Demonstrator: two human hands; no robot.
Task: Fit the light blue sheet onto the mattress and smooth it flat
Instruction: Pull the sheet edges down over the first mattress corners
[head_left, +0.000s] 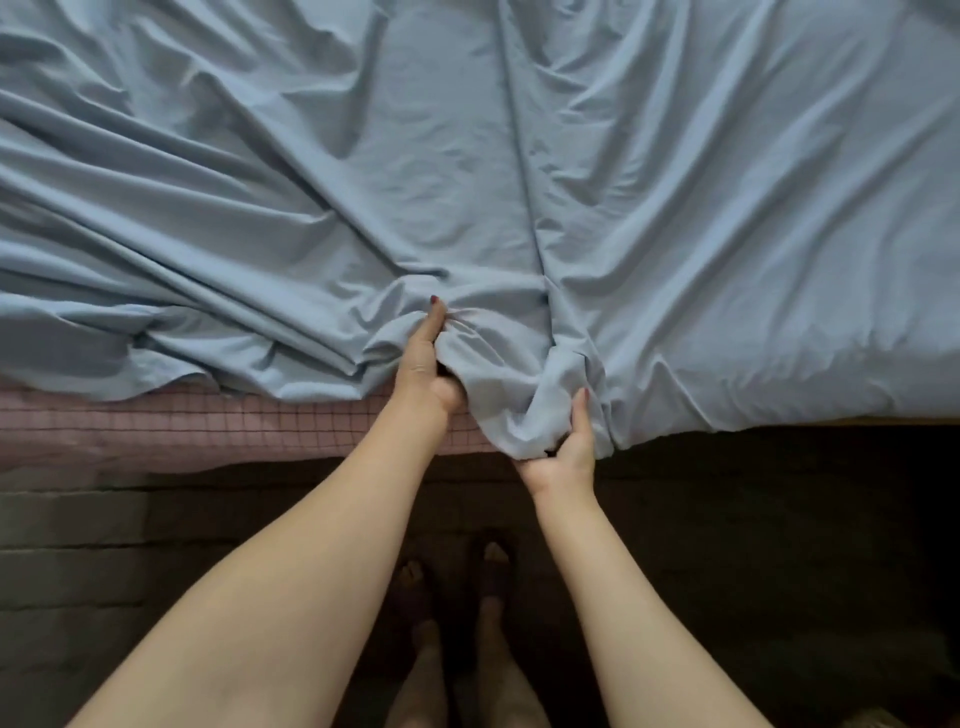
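Observation:
The light blue sheet (519, 156) lies rumpled over the bed, with deep folds running toward its near edge. On the left the near edge stops short, leaving a strip of the pink checked mattress (208, 426) bare. My left hand (426, 364) grips a bunch of the sheet at the mattress edge, thumb stretched over the cloth. My right hand (569, 447) holds the hanging fold of the sheet from below, with its fingers curled round the cloth. On the right the sheet hangs over the mattress edge.
The dark side of the bed (779, 493) drops below the mattress edge. My feet in dark slippers (452, 582) stand on the dim floor close to the bed.

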